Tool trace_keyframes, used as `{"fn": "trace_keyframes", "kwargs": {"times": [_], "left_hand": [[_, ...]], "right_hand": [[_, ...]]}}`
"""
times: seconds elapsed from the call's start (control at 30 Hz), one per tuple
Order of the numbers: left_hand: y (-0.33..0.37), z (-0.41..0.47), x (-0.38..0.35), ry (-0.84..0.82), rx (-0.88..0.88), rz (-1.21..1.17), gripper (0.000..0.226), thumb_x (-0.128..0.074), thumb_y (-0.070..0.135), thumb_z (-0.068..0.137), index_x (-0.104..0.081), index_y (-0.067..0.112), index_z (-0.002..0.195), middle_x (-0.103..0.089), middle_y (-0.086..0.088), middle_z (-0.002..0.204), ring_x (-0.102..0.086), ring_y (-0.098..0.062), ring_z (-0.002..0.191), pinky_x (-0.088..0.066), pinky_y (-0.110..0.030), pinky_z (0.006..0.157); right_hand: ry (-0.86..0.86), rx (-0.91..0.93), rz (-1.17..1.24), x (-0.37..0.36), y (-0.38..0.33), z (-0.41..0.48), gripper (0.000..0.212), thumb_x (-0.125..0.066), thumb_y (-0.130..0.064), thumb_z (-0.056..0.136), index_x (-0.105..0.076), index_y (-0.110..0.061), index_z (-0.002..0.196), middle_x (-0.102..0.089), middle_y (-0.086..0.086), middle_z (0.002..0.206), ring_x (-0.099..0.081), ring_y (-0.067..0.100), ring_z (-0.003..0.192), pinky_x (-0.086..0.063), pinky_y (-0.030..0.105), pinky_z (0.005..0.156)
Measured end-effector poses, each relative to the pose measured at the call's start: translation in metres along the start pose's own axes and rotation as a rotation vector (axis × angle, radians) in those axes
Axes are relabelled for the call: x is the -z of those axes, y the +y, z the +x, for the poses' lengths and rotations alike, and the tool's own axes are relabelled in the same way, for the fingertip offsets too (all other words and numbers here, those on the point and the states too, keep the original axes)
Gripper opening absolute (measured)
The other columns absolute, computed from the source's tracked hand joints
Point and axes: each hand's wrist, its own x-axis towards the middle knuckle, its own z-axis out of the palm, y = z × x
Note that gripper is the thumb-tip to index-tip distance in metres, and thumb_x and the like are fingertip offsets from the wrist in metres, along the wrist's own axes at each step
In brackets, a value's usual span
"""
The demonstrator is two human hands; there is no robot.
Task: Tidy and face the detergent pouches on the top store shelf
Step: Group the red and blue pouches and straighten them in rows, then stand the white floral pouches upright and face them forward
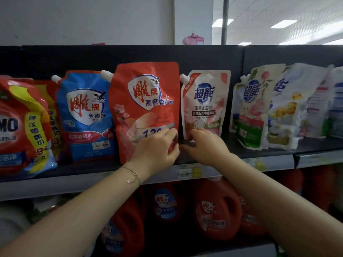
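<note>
The red pouch [146, 108], upright on the top shelf [239, 148], was gripped at its lower corner by the left hand [157, 147], the cream pouch [204, 102] at three o'clock touched by the right hand [206, 143], grasp unclear; leaning pouches [249, 108] beyond were judged unfaced.

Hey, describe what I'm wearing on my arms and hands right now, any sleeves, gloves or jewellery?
No sleeves in view and no gloves on the left hand or right hand. The left wrist carries a thin chain bracelet with a small charm. The right wrist is bare.
</note>
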Motion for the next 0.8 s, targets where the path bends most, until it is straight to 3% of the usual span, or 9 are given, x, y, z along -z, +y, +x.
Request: {"fn": "trace_keyframes", "kwargs": {"times": [0.1, 0.33, 0.5, 0.57, 0.8], "left_hand": [[0.013, 0.016, -0.018, -0.091, -0.010, -0.026, 0.016, -0.052, 0.032, 0.090, -0.050, 0.019, 0.100, -0.050, 0.005, 0.093, -0.052, -0.015, 0.081, -0.042, -0.030, 0.061], [0.057, 0.055, -0.069, -0.183, 0.035, -0.150, 0.022, -0.052, 0.034, 0.091, -0.046, 0.019, 0.106, -0.040, 0.006, 0.096, -0.045, -0.016, 0.081, -0.035, -0.029, 0.064], [0.092, 0.087, -0.103, -0.202, 0.092, -0.278, 0.027, -0.057, 0.034, 0.087, -0.048, 0.020, 0.109, -0.048, 0.002, 0.110, -0.052, -0.021, 0.104, -0.046, -0.035, 0.082], [0.106, 0.100, -0.116, -0.206, 0.124, -0.306, 0.026, -0.059, 0.036, 0.085, -0.045, 0.023, 0.102, -0.050, 0.001, 0.108, -0.053, -0.022, 0.101, -0.048, -0.040, 0.087], [0.152, 0.145, -0.164, -0.216, 0.360, -0.443, 0.067, -0.069, 0.049, 0.078, -0.037, 0.014, 0.126, -0.045, -0.006, 0.125, -0.048, -0.025, 0.115, -0.041, -0.032, 0.093]], "right_hand": [[0.021, -0.020, -0.042, 0.009, 0.021, -0.007, 0.039, -0.054, -0.052, 0.087, -0.058, -0.019, 0.107, -0.056, 0.000, 0.105, -0.058, 0.023, 0.095, -0.043, 0.032, 0.068], [-0.011, -0.143, -0.111, 0.033, 0.091, -0.029, 0.038, -0.055, -0.050, 0.089, -0.058, -0.017, 0.106, -0.054, 0.001, 0.100, -0.057, 0.023, 0.092, -0.050, 0.037, 0.077], [0.033, -0.167, -0.117, 0.049, 0.144, -0.039, 0.031, -0.055, -0.049, 0.088, -0.056, -0.018, 0.094, -0.055, 0.000, 0.095, -0.056, 0.021, 0.083, -0.047, 0.033, 0.067], [0.035, -0.178, -0.114, 0.054, 0.167, -0.041, 0.032, -0.056, -0.048, 0.088, -0.055, -0.017, 0.094, -0.054, -0.001, 0.095, -0.056, 0.021, 0.085, -0.047, 0.033, 0.067], [0.061, -0.264, -0.054, 0.068, 0.242, -0.047, 0.031, -0.056, -0.047, 0.088, -0.055, -0.017, 0.083, -0.055, 0.000, 0.088, -0.055, 0.021, 0.078, -0.046, 0.033, 0.064]]}}
